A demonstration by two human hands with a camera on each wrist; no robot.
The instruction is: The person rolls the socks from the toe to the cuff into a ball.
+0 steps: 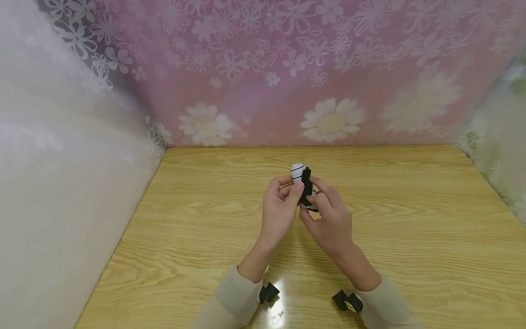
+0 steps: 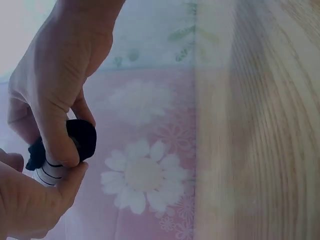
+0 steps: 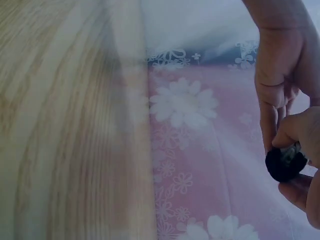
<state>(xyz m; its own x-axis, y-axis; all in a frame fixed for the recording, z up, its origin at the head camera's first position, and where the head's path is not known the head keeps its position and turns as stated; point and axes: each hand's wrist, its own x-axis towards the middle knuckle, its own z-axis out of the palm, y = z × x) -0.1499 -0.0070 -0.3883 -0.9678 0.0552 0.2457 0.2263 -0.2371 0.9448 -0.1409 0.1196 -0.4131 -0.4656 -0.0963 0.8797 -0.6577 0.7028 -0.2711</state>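
A small white roll (image 1: 297, 172) with thin black lines is held above the table, a black strip (image 1: 306, 186) running along its side. It looks like rolled cloth, but its exact kind does not show. My left hand (image 1: 278, 214) grips its left side, thumb against the black strip. From the right, my right hand (image 1: 332, 221) pinches the lower end between thumb and fingers. In the left wrist view, the black end (image 2: 88, 137) shows beyond the right hand's fingers. The right wrist view also shows the black end (image 3: 279, 167), partly hidden by fingers.
Beneath the hands is a wood-grain table (image 1: 197, 256). A pink flowered backdrop (image 1: 255, 105) rises at its far edge, with a pale side panel (image 1: 61, 183) on the left. Black wrist devices (image 1: 269, 293) sit at both sleeves.
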